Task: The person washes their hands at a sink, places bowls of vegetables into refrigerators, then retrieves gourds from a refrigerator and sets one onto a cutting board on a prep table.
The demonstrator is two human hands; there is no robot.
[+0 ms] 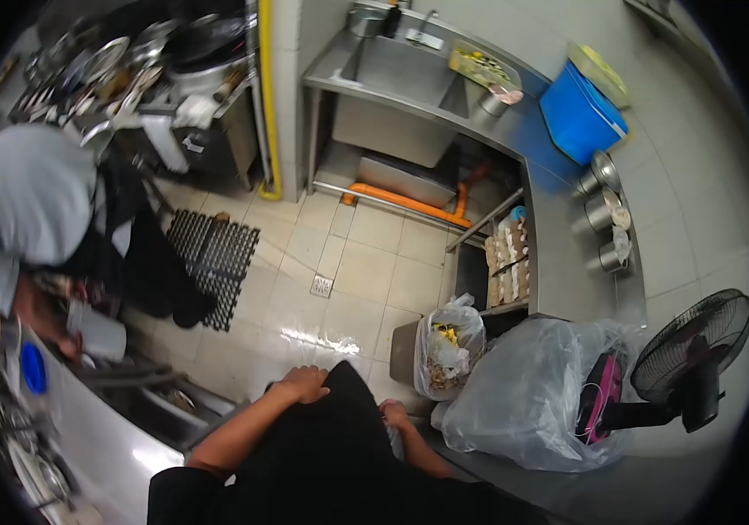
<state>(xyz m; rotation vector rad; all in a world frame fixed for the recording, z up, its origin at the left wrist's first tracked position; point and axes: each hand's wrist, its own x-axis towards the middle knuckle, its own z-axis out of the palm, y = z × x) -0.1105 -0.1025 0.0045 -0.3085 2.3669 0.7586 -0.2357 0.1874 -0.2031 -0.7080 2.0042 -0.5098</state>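
My left hand (306,385) lies against the front of my black apron (330,437), its fingers stretched over the fabric. On the other side of the apron, my right hand (393,413) hangs low with its fingers curled. A pale greyish edge shows just under that hand, but what it grips, if anything, is hidden. Nearest to my right hand stands a waste bin (405,354) lined with a clear bag (451,363) of food scraps. Beside it bulges a large clear plastic bag (523,394).
A co-worker (29,197) in grey and black bends at left beside a white container (97,332). A steel sink counter (392,83) runs along the back. At right are a blue cooler box (580,114), egg trays (507,262) and a fan (693,350). A black mat (212,262) covers some floor tiles.
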